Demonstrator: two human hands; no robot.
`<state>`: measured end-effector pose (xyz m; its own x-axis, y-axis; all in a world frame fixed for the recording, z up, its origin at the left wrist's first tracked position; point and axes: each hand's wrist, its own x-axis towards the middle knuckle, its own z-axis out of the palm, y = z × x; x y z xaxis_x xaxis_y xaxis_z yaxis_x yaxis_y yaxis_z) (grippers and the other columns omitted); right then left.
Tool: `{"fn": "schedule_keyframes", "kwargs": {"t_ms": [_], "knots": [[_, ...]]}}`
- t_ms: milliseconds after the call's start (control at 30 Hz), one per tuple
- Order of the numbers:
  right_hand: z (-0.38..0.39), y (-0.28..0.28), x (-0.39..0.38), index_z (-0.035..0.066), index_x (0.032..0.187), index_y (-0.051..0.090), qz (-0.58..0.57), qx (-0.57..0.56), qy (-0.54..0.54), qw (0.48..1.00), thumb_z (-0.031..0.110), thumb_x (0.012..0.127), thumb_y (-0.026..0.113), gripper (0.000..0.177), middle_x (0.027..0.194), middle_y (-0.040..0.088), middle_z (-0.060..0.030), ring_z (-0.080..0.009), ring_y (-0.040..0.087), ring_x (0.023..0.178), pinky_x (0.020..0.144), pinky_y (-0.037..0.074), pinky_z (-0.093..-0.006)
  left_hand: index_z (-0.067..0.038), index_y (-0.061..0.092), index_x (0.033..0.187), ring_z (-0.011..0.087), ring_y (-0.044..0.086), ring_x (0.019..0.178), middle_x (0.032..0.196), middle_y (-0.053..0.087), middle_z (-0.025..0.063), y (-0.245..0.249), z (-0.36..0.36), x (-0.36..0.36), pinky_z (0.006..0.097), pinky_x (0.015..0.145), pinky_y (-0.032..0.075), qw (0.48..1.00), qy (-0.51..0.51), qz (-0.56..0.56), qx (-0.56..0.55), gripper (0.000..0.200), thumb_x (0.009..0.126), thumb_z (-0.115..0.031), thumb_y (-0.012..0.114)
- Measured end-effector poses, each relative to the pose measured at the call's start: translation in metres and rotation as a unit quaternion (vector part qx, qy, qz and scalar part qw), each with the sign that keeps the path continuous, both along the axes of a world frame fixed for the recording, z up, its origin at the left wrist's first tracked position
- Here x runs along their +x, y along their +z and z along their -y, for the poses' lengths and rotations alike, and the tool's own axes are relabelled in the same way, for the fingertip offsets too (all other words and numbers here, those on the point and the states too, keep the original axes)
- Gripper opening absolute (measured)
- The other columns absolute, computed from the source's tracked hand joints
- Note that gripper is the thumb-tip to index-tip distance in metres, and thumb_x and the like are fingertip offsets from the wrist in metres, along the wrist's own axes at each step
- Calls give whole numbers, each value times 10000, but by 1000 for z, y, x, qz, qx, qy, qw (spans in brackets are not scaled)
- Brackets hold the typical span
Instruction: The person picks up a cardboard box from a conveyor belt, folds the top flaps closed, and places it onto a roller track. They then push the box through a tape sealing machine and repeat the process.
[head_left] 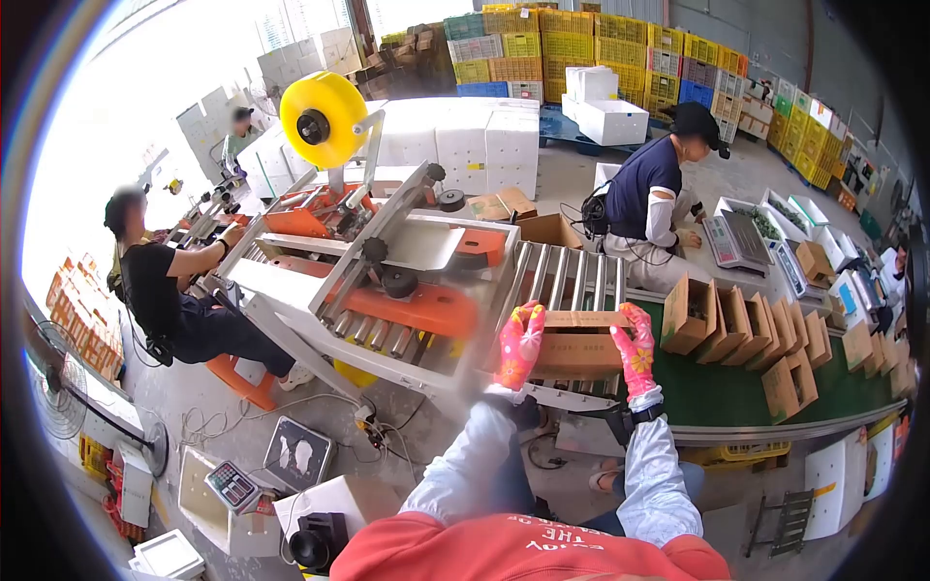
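A brown cardboard box (573, 366) with printing on its side rests on the metal rollers (557, 271) in front of me. My left hand (520, 344), in a pink flowered glove, grips its left end by the upper edge. At the right end, my right hand (635, 349), in a matching glove, holds the same upper edge, thumb toward the cardboard. A flap (584, 319) spans between both hands. The box's inside is hidden from me.
Left of the rollers stands a taping machine (387, 290) with a yellow tape roll (323, 118). Several open boxes (741, 324) line the green conveyor belt (697, 392) at right. One person (639, 189) sits beyond the belt near a scale (741, 240); another (155, 261) sits at left.
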<state>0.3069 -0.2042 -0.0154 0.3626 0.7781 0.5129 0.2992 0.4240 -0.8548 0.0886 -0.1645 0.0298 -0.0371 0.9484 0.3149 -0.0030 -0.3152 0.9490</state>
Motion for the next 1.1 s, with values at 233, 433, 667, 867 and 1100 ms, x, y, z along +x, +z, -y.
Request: {"fn": "schedule_keyframes", "kwargs": {"t_ms": [233, 433, 667, 867, 1100], "knots": [[3, 20, -1, 71, 1083, 600, -212, -121, 150, 958, 112, 897, 630, 193, 1395, 444, -74, -123, 455, 1180, 1017, 349, -268, -40, 668, 1099, 194, 589, 1052, 1263, 591, 147, -3, -8, 5, 299, 918, 434, 998, -36, -37, -31, 252, 914, -198, 602], [7, 18, -2, 66, 968, 631, -207, -112, 137, 962, 56, 868, 641, 101, 1359, 466, -80, -95, 512, 1058, 946, 395, -244, -20, 662, 1140, 79, 531, 1039, 1412, 463, 120, -35, -28, 1, 216, 860, 413, 992, -121, 15, -14, 263, 916, -143, 599], [12, 27, 0, 44, 968, 621, -133, -153, 93, 975, 69, 857, 656, 118, 1307, 506, -90, -121, 534, 1033, 904, 439, -254, -95, 543, 1269, 352, 342, 1337, 1397, 425, 195, 6, 25, 41, 510, 1103, 235, 823, 92, -510, 234, 512, 825, -334, 631], [-3, 13, 3, 7, 1168, 564, -146, -131, 72, 978, 87, 890, 616, 294, 1263, 540, -92, -137, 529, 1107, 952, 422, -268, -18, 334, 1415, 273, 343, 1345, 1442, 391, 116, 1, 28, 74, 436, 1125, 231, 749, -63, -605, 261, 988, 684, -597, 662], [7, -50, -10, 130, 1365, 459, 390, -204, -48, 897, 274, 890, 574, 509, 1408, 435, -149, -328, 363, 1333, 1094, 303, -423, -106, 437, 1358, 289, 428, 1276, 1389, 469, 67, -5, -88, 15, 431, 1067, 324, 784, -61, -535, 307, 865, 601, -327, 793]]}}
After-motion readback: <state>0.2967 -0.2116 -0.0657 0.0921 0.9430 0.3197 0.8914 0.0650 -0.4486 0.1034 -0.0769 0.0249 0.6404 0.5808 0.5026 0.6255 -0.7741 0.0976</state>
